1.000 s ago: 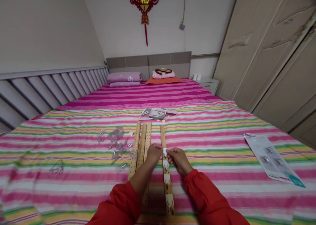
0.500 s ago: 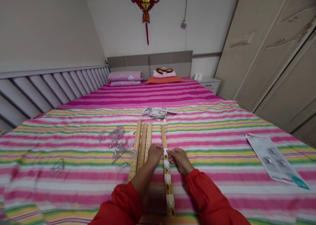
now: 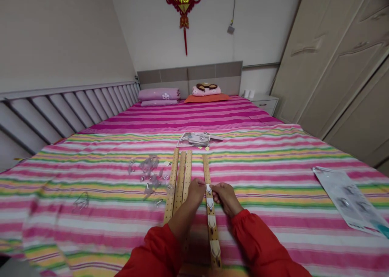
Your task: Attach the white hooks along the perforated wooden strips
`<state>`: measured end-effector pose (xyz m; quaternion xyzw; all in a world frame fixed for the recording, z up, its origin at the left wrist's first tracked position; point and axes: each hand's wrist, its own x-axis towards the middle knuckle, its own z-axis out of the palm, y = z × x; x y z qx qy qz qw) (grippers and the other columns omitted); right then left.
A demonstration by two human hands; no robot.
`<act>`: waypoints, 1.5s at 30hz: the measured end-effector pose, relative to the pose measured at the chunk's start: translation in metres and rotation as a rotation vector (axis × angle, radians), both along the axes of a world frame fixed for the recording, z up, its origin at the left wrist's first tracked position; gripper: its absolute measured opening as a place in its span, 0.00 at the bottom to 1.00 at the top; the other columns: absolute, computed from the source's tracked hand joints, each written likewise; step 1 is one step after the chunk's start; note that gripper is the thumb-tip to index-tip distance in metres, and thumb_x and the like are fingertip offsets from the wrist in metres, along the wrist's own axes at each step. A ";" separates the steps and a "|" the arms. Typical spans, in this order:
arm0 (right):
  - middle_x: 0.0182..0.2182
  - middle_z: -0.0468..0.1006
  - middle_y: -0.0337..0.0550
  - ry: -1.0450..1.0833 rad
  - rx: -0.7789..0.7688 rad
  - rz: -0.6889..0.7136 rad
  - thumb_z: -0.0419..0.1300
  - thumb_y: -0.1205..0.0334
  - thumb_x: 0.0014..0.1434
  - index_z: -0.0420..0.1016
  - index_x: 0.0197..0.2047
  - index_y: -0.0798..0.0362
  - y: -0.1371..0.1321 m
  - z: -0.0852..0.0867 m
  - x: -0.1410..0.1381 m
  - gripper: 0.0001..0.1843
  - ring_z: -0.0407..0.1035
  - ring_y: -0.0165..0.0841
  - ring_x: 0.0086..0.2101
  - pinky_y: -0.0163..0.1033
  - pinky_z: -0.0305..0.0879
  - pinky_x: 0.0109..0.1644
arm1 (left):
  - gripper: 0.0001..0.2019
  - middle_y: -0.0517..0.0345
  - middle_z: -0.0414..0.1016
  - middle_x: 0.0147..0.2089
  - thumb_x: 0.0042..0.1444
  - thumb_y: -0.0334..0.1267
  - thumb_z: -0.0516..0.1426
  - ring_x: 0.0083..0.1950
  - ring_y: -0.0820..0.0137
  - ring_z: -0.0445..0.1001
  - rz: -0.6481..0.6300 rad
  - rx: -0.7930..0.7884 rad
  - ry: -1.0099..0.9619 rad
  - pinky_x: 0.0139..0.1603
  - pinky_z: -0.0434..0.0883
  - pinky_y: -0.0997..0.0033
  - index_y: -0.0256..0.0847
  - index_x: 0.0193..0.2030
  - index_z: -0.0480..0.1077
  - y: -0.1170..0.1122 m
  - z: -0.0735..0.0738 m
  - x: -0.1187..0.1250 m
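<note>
A narrow wooden strip with holes (image 3: 206,167) lies lengthwise in front of me, with white hooks in a row along its near part. My left hand (image 3: 195,191) pinches the left edge of the farthest white hook (image 3: 208,189), which sits on the strip. From the other side, my right hand (image 3: 226,198) grips the same hook between thumb and fingers. Nearer to me on the strip are three more white hooks (image 3: 212,222) with metal loops. Left of my left hand lie three similar strips (image 3: 181,169), partly hidden by my forearm.
Small clear-wrapped parts (image 3: 150,173) are scattered left of the strips. A clear package (image 3: 197,138) lies beyond them. On the right is a blister card with hooks (image 3: 349,198). Thin wire-like pieces (image 3: 81,201) rest on the striped sheet (image 3: 106,232). A bed rail (image 3: 75,106) runs along the left.
The view has turned slightly left, so everything appears farther right. Both hands stay at the farthest hook, whose metal loop now shows more clearly between the fingers.
</note>
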<state>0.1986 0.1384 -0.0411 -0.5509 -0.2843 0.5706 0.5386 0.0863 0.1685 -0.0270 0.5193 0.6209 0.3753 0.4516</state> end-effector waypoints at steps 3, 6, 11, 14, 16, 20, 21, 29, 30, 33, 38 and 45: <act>0.05 0.63 0.34 -0.018 -0.005 0.015 0.68 0.58 0.41 0.65 0.11 0.53 0.001 0.001 -0.001 0.18 0.54 0.22 0.08 0.28 0.46 0.10 | 0.06 0.64 0.67 0.19 0.38 0.24 0.55 0.24 0.74 0.67 0.018 -0.003 0.025 0.27 0.63 0.75 0.38 0.19 0.65 -0.001 -0.002 0.001; 0.05 0.63 0.33 -0.027 0.013 0.017 0.69 0.55 0.40 0.64 0.12 0.53 -0.003 0.002 -0.001 0.20 0.54 0.22 0.08 0.28 0.46 0.11 | 0.06 0.63 0.69 0.20 0.39 0.24 0.55 0.26 0.72 0.69 0.017 0.004 0.042 0.29 0.64 0.75 0.38 0.21 0.66 -0.007 0.001 0.002; 0.06 0.63 0.32 -0.043 0.088 0.015 0.67 0.45 0.43 0.65 0.15 0.53 -0.011 -0.002 0.003 0.23 0.54 0.21 0.10 0.28 0.46 0.13 | 0.03 0.59 0.74 0.24 0.42 0.27 0.57 0.30 0.70 0.72 -0.071 0.071 0.044 0.33 0.67 0.73 0.38 0.23 0.70 -0.007 0.023 -0.017; 0.06 0.62 0.32 -0.036 0.134 0.045 0.65 0.43 0.45 0.66 0.15 0.54 -0.013 -0.006 0.006 0.24 0.52 0.21 0.10 0.29 0.44 0.14 | 0.05 0.57 0.78 0.31 0.45 0.29 0.57 0.34 0.70 0.74 -0.105 0.195 0.119 0.37 0.68 0.73 0.38 0.29 0.74 0.015 0.044 -0.055; 0.06 0.61 0.31 -0.031 0.150 0.057 0.65 0.42 0.46 0.66 0.16 0.54 -0.013 -0.008 0.007 0.24 0.51 0.21 0.10 0.30 0.42 0.14 | 0.07 0.57 0.78 0.32 0.47 0.29 0.55 0.35 0.70 0.74 -0.050 0.271 0.249 0.38 0.69 0.73 0.38 0.31 0.74 0.037 0.056 -0.087; 0.06 0.59 0.30 -0.026 0.162 0.054 0.64 0.41 0.46 0.65 0.16 0.53 -0.011 -0.011 0.006 0.25 0.48 0.20 0.09 0.30 0.39 0.15 | 0.09 0.56 0.78 0.33 0.46 0.25 0.54 0.38 0.69 0.73 0.025 0.286 0.387 0.42 0.68 0.72 0.37 0.31 0.74 0.080 0.060 -0.140; 0.06 0.59 0.30 -0.029 0.165 0.051 0.64 0.41 0.46 0.65 0.16 0.53 -0.010 -0.012 0.005 0.25 0.48 0.20 0.09 0.30 0.39 0.15 | 0.10 0.55 0.78 0.34 0.44 0.23 0.55 0.38 0.69 0.73 0.023 0.280 0.425 0.43 0.68 0.72 0.37 0.32 0.74 0.089 0.057 -0.147; 0.06 0.59 0.30 -0.001 0.161 0.052 0.64 0.43 0.47 0.65 0.16 0.54 -0.008 -0.017 0.006 0.24 0.48 0.19 0.09 0.30 0.37 0.14 | 0.12 0.53 0.78 0.35 0.36 0.19 0.57 0.40 0.66 0.71 -0.090 0.234 0.614 0.45 0.65 0.70 0.37 0.27 0.75 0.118 0.035 -0.152; 0.07 0.60 0.30 0.005 0.162 0.051 0.64 0.43 0.47 0.65 0.16 0.54 -0.008 -0.017 0.006 0.24 0.48 0.19 0.09 0.30 0.37 0.14 | 0.10 0.53 0.77 0.32 0.36 0.20 0.56 0.40 0.65 0.71 -0.097 0.233 0.617 0.45 0.64 0.69 0.37 0.24 0.74 0.119 0.035 -0.152; 0.06 0.60 0.30 0.011 0.158 0.048 0.64 0.43 0.46 0.65 0.16 0.54 -0.008 -0.017 0.006 0.24 0.47 0.19 0.09 0.29 0.38 0.14 | 0.08 0.54 0.75 0.25 0.36 0.22 0.57 0.37 0.65 0.72 -0.099 0.227 0.591 0.42 0.64 0.69 0.37 0.15 0.69 0.119 0.036 -0.151; 0.06 0.61 0.30 0.036 0.160 0.044 0.65 0.42 0.45 0.65 0.16 0.54 -0.007 -0.016 0.006 0.24 0.48 0.19 0.08 0.29 0.37 0.14 | 0.04 0.57 0.74 0.24 0.42 0.29 0.59 0.34 0.66 0.72 -0.023 0.236 0.448 0.38 0.66 0.70 0.37 0.20 0.72 0.115 0.046 -0.159; 0.07 0.62 0.30 0.088 0.190 0.032 0.67 0.44 0.43 0.66 0.18 0.53 -0.007 -0.012 0.006 0.23 0.49 0.19 0.09 0.29 0.39 0.13 | 0.11 0.56 0.77 0.31 0.45 0.39 0.64 0.33 0.71 0.73 0.042 0.194 -0.006 0.34 0.70 0.73 0.37 0.35 0.75 0.073 0.081 -0.155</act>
